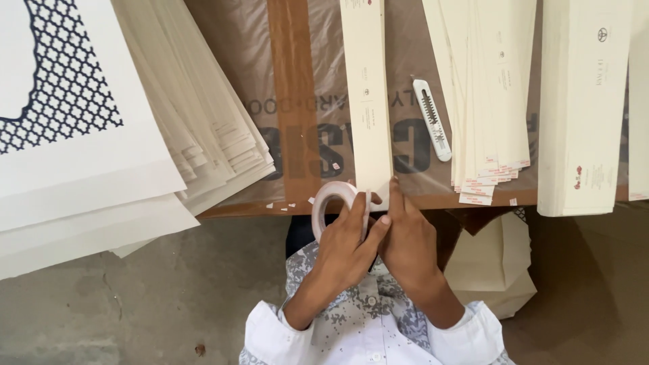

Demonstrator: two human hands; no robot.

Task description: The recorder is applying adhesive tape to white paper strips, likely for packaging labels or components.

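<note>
My left hand (343, 245) holds a roll of white tape (330, 200) at the table's front edge. A short length of tape (367, 211) runs from the roll to the near end of a long cream card strip (367, 101). My right hand (407, 242) is beside the left, its fingertips pressing on the strip's near end. The two hands touch each other.
A white utility knife (433, 122) lies right of the strip. Fanned cream cards (488, 88) and a wider cream stack (585, 108) are at the right. A big pile of sheets (203, 128), the top one with a navy lattice print (64, 94), overhangs the brown plastic-covered table (297, 101). Cream paper bags (497, 263) sit below.
</note>
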